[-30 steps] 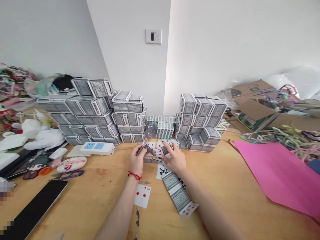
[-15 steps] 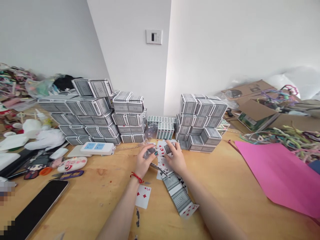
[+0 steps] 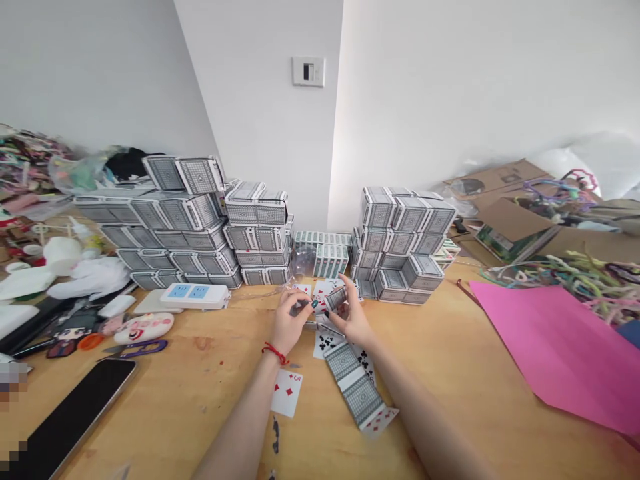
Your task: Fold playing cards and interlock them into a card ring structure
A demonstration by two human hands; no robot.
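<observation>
My left hand (image 3: 290, 324) and my right hand (image 3: 353, 315) meet over the middle of the wooden table (image 3: 200, 393), both pinching playing cards (image 3: 327, 298) folded together into a small patterned piece. A red string sits on my left wrist. Under the hands lie loose cards, among them a clubs card (image 3: 326, 343). A strip of folded back-patterned cards (image 3: 356, 393) runs toward me, and a three of diamonds (image 3: 287, 392) lies face up beside my left forearm.
Stacks of folded card blocks stand at the back left (image 3: 200, 227) and back right (image 3: 403, 243). A power strip (image 3: 194, 294), scissors (image 3: 135, 349) and a phone (image 3: 70, 420) lie on the left. Pink paper (image 3: 555, 347), cardboard boxes (image 3: 510, 223) and coloured cords (image 3: 575, 270) fill the right.
Both hands have drawn closer together and lifted slightly. The cards between them have been turned and folded, with a patterned back now facing up in my right fingers.
</observation>
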